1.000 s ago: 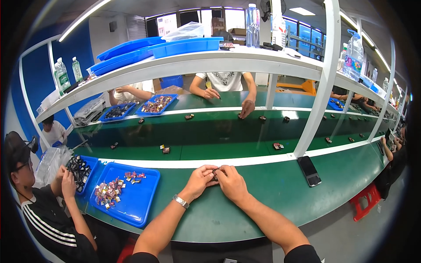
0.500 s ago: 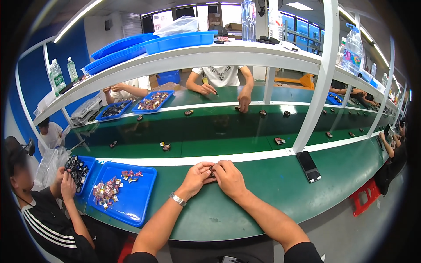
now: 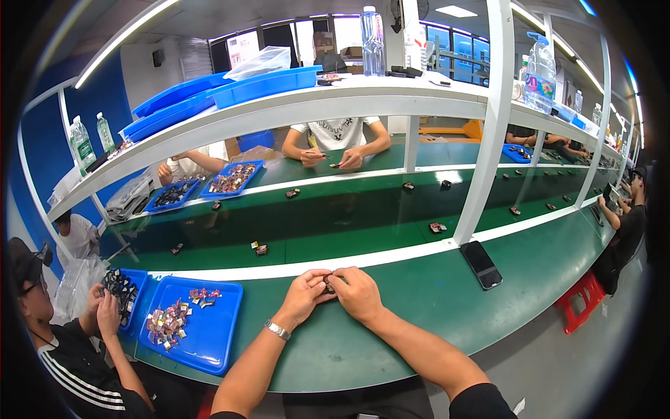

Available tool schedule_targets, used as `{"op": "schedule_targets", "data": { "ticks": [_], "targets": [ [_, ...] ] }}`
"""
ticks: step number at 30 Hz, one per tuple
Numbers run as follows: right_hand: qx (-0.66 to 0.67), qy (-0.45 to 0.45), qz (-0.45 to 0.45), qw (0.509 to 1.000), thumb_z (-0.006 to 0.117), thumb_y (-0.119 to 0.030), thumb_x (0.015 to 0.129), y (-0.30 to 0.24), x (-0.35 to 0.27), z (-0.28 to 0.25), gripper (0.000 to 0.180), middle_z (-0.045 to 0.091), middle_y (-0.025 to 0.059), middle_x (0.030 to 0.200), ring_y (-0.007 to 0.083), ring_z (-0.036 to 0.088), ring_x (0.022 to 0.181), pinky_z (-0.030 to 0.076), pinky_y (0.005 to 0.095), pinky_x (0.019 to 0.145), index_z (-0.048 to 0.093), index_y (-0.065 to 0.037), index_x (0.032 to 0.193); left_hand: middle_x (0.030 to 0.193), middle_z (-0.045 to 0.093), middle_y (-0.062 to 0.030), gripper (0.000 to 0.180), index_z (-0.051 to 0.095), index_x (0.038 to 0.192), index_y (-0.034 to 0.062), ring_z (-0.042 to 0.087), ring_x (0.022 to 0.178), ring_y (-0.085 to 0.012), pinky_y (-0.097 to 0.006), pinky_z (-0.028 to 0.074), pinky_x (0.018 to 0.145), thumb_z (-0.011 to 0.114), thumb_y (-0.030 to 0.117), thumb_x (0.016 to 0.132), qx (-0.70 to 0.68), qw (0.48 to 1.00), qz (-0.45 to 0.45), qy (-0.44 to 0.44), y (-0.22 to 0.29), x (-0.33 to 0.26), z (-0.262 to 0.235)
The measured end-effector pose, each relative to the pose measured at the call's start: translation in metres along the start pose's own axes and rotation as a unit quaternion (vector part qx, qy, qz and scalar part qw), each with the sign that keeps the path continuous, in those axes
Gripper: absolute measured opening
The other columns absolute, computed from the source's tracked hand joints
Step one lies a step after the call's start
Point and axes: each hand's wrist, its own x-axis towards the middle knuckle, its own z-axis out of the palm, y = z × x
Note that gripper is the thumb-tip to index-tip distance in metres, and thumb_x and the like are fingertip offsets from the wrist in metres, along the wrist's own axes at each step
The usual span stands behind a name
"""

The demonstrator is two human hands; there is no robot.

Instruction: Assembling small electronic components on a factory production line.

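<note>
Above the green bench, close to its inner edge, my left hand [image 3: 306, 297] and my right hand [image 3: 359, 293] are brought together. Their fingertips pinch a small dark part [image 3: 329, 285], mostly covered by the fingers, so its exact kind does not show. To the left of my left forearm lies a blue tray [image 3: 227, 322]. It holds a heap of small red-and-white parts [image 3: 167, 325] with a smaller cluster [image 3: 204, 297] beside it.
A dark phone [image 3: 481, 265] lies right of my hands. Beyond a white rail, small assembled pieces [image 3: 437, 228] are scattered along the green belt [image 3: 335, 234]. A white post [image 3: 485, 133] carries the shelf. At left, a co-worker's hands [image 3: 105, 307] are by a tray of black parts [image 3: 122, 288].
The view has shifted slightly; my hands stay together on the dark part, fingers a little rearranged. Across the belt, a co-worker's hand has drawn back from the belt toward their other hand.
</note>
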Motion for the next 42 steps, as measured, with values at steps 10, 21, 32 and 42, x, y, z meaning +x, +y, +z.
{"op": "schedule_targets", "data": {
  "ticks": [10, 21, 32, 42],
  "targets": [
    [0.042, -0.048, 0.029, 0.998, 0.076, -0.011, 0.074, -0.004, -0.002, 0.002, 0.026, 0.064, 0.0081, 0.107, 0.0264, 0.061, 0.098, 0.053, 0.0355, 0.081, 0.069, -0.006, 0.099, 0.119, 0.062, -0.0109, 0.029, 0.048, 0.125, -0.0003, 0.061, 0.111, -0.0194, -0.04, 0.054, 0.097, 0.052, 0.001, 0.097, -0.022, 0.999, 0.01, 0.046, -0.011, 0.004, -0.012],
    [0.075, -0.044, 0.111, 0.99, 0.077, -0.011, 0.072, 0.022, 0.004, 0.03, 0.032, 0.067, 0.0139, 0.112, 0.0311, 0.064, 0.098, 0.053, 0.0388, 0.088, 0.07, -0.006, 0.102, 0.124, 0.063, -0.0126, 0.025, 0.052, 0.123, -0.0006, 0.064, 0.109, -0.0192, -0.03, 0.055, 0.087, 0.051, 0.005, 0.099, 0.025, 0.989, 0.111, 0.097, -0.009, 0.011, -0.021],
    [-0.119, -0.107, 0.209, 0.965, 0.076, -0.016, 0.073, 0.089, 0.03, 0.073, 0.048, 0.065, 0.0126, 0.109, 0.0332, 0.058, 0.105, 0.047, 0.0455, 0.088, 0.06, -0.005, 0.117, 0.074, 0.062, -0.004, 0.01, 0.061, 0.095, 0.0033, 0.059, 0.066, -0.0124, -0.029, 0.049, 0.066, 0.063, 0.009, 0.088, 0.235, 0.84, 0.24, 0.426, -0.01, 0.023, -0.063],
    [-0.03, -0.169, 0.253, 0.952, 0.084, -0.035, 0.069, -0.014, 0.064, 0.183, 0.067, 0.063, 0.0193, 0.103, 0.0367, 0.058, 0.099, 0.048, 0.0445, 0.087, 0.055, 0.002, 0.115, 0.071, 0.056, -0.0019, 0.013, 0.053, 0.092, 0.0037, 0.054, 0.062, -0.011, -0.028, 0.046, 0.059, 0.063, 0.003, 0.085, 0.217, 0.78, 0.278, 0.518, 0.0, 0.02, -0.087]
  ]
}}
